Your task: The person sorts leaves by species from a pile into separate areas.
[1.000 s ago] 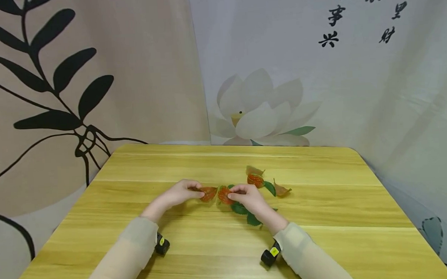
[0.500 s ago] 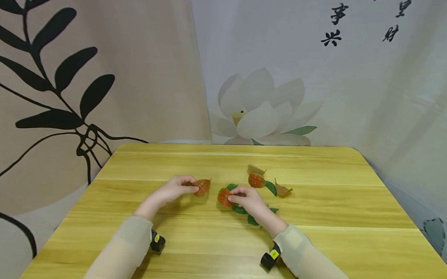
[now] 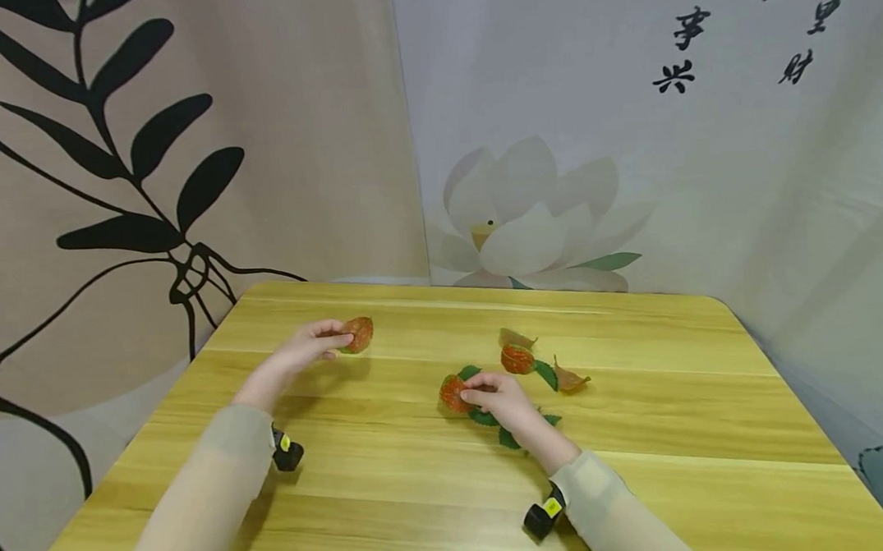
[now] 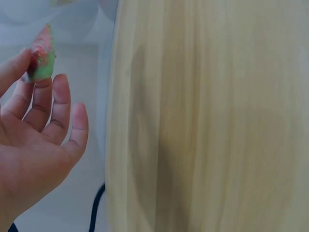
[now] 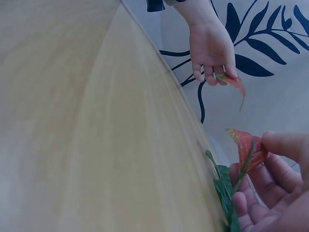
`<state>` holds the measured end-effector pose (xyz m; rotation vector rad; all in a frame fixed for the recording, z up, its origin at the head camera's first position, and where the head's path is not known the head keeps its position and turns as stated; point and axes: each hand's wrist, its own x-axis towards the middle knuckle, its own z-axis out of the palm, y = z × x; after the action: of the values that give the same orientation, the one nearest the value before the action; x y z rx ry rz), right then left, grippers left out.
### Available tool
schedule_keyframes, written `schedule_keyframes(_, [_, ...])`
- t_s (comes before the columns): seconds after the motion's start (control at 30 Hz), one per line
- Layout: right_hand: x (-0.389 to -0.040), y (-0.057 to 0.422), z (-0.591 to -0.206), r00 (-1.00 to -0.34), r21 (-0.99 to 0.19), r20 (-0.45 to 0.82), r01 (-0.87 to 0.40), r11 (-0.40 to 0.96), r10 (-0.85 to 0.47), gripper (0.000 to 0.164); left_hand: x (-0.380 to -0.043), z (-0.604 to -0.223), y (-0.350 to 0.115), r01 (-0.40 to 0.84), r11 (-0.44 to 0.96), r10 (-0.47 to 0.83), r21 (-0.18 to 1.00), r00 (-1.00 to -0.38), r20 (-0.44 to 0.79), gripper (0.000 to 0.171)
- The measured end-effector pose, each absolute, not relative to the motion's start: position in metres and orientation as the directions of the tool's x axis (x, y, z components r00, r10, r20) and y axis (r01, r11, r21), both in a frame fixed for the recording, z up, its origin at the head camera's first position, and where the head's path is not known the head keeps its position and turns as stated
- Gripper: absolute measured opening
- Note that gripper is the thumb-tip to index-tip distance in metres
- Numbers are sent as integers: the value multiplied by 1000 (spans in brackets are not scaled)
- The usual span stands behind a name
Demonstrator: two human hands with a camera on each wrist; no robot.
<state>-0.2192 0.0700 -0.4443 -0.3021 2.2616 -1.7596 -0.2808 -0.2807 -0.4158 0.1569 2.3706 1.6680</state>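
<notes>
In L grip [image 3: 304, 348], red lf [image 3: 359, 334]

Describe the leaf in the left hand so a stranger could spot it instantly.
At the wooden table, find the left hand toward the far left corner. It pinches the reddish, green-tinged leaf, alone there while the other leaves cluster to the right.

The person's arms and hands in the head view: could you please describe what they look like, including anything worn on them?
The left sleeve and right sleeve are long, loose and pale cream, with cuffs near the wrists. At each cuff sits a small black device with a bright yellow patch. The left hand and right hand wear no gloves.
</notes>
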Motion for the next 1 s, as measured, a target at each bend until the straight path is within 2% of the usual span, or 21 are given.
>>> schedule_keyframes(0.1, [-212, 71, -431, -941, -969, -77, -7, 245, -330, 19, -286, -413, -293, -75, 326, 172, 942, -975, -137, 30])
schedule_keyframes(0.33, [-210, 74, -429, -939, -967, -83, -5, 255, -333, 19, -300, -414, -311, -110, 339, 108, 934, -982, -155, 32])
schedule_keyframes(0.57, [-227, 74, -466, -944, -969, -81, 0, 245, -320, 20, -306, -423, -324, -156, 412, 53, 898, -979, -195, 45])
schedule_keyframes(0.8, [-214, 73, -441, -939, -968, -74, -13, 249, -336, 18, -312, -433, -335, -218, 437, 19, 873, -968, -251, 57])
schedule_keyframes(1.0, [-225, 74, -457, -942, -969, -68, -16, 246, -328, 18, -313, -440, -349, -298, 449, -34, 843, -948, -317, 62])
